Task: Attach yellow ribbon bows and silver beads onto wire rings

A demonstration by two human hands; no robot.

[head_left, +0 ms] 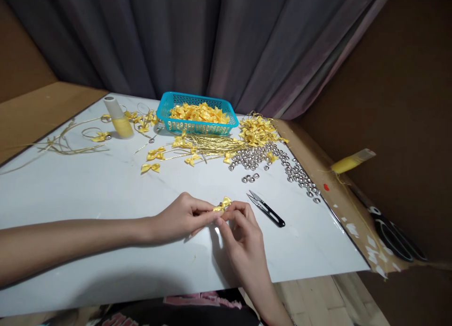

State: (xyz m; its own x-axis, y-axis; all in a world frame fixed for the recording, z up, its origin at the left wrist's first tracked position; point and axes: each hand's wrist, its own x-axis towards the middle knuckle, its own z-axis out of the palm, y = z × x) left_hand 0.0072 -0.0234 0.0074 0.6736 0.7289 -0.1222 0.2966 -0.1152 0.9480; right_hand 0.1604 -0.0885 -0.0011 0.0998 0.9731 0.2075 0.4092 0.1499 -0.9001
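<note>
Between my two hands, above the near part of the white table [148, 264], is a small yellow ribbon bow [223, 204]. My left hand [181, 216] pinches its left end between thumb and forefinger. The fingertips of my right hand [243, 229] close on its right side and lower edge. A dark or shiny spot shows at the bow's middle, too small to make out. To the right of my right hand lie black-handled thread snips [267, 209], blades pointing up and left. Several silver beads [250, 178] sit just beyond the snips.
A teal basket [197, 126] of yellow bows stands at the back. Before it lie gold cords [215, 144], loose bows [150, 168] and a bead pile [250, 157]. A yellow thread spool [120, 121] stands left. Along the right edge are another spool [353, 161] and large scissors [391, 236].
</note>
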